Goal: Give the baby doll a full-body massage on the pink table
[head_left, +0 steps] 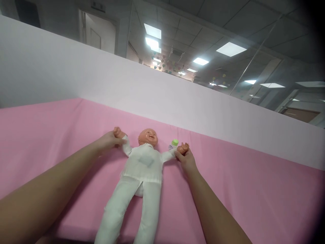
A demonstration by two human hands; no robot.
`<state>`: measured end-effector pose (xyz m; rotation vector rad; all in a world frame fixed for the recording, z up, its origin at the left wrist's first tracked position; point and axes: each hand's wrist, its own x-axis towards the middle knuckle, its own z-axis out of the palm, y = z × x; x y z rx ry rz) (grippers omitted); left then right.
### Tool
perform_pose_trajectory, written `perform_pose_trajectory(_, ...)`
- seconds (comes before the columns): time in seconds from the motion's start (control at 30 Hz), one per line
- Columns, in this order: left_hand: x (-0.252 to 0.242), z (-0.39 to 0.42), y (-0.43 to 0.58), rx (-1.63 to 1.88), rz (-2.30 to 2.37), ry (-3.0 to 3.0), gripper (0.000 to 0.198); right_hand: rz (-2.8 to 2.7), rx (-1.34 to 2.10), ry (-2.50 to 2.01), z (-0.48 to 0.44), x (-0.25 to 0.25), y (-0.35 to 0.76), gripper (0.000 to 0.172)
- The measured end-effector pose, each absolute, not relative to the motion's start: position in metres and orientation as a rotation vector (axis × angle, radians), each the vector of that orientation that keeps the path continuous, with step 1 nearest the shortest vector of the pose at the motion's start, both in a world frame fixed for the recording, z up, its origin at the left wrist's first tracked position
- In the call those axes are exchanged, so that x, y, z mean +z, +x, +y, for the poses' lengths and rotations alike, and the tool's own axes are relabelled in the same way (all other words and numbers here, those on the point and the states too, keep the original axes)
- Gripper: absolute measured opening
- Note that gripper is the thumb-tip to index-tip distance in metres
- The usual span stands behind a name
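Note:
A baby doll (142, 169) in a white suit lies on its back on a pink sheet (241, 189), head toward the far wall, arms spread. My left hand (109, 140) is closed around the doll's right wrist, at the left of the view. My right hand (186, 159) pinches the doll's other hand at the right. A small bottle with a green cap (173, 143) lies just behind that arm, beside the doll's head.
A pale partition wall (127, 84) rises behind the pink surface. Above it show ceiling lights (230, 48) and a doorway (98, 32). The pink sheet extends wide to both sides of the doll.

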<state>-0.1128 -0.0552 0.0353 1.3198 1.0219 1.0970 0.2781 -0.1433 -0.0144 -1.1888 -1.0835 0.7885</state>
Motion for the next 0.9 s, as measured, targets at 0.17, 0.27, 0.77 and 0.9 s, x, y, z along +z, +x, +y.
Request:
perform_pose_trajectory(0.17,0.043,-0.077,-0.095,0.714,0.907,1.776,0.042,-1.599,0.514,-1.056,-0.165,0.003,0.231,0.031)
perform_pose_trajectory(0.27,0.044,-0.087,-0.087,0.508,0.856,2.037,0.045,-1.997,0.364,-1.008,-0.182,0.014,0.210,0.037)
perform_pose_trajectory(0.77,0.025,-0.046,-0.114,0.972,1.262,1.573,0.037,-1.085,0.702,-1.207,-0.152,-0.001,0.274,0.047)
perform_pose_trajectory(0.9,0.023,-0.037,-0.127,0.885,1.419,1.381,0.043,-0.920,1.028,-1.350,-0.144,-0.011,0.293,0.032)
